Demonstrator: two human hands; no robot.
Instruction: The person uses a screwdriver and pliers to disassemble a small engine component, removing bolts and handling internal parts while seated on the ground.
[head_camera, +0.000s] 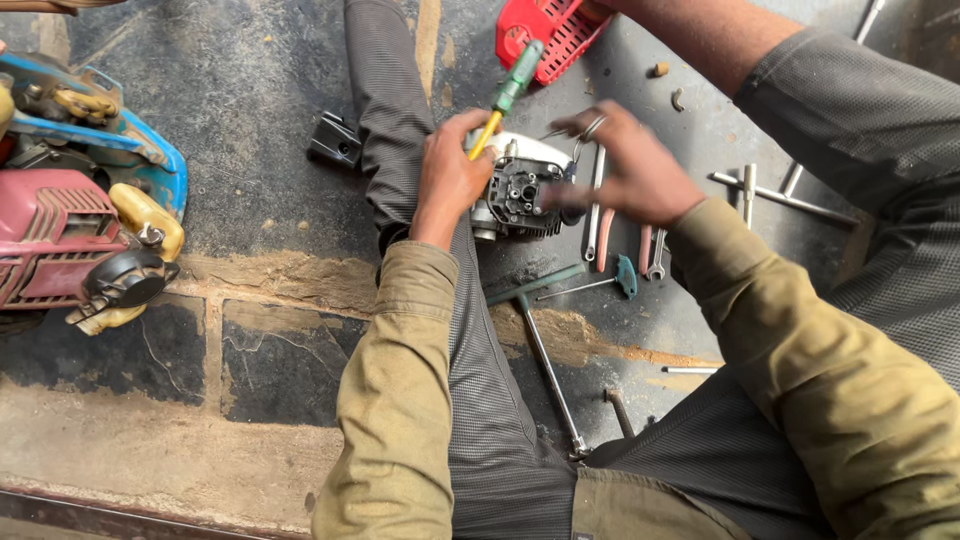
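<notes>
A small engine block (520, 185), white and dark grey, sits on the floor between my legs. My left hand (450, 170) grips a screwdriver (507, 95) with a green and yellow handle, its handle pointing up and away; the hand also rests against the engine's left side. My right hand (630, 165) hovers at the engine's right side, fingers spread and blurred, and a thin metal ring or wire shows at its fingertips. I cannot tell whether it holds that piece.
Wrenches, pliers and T-handle tools (600, 270) lie on the stone floor by the engine. A red plastic cover (545, 35) lies beyond it, with another person's arm there. A black part (335, 140) lies left of my leg. Other small engines (80, 210) stand far left.
</notes>
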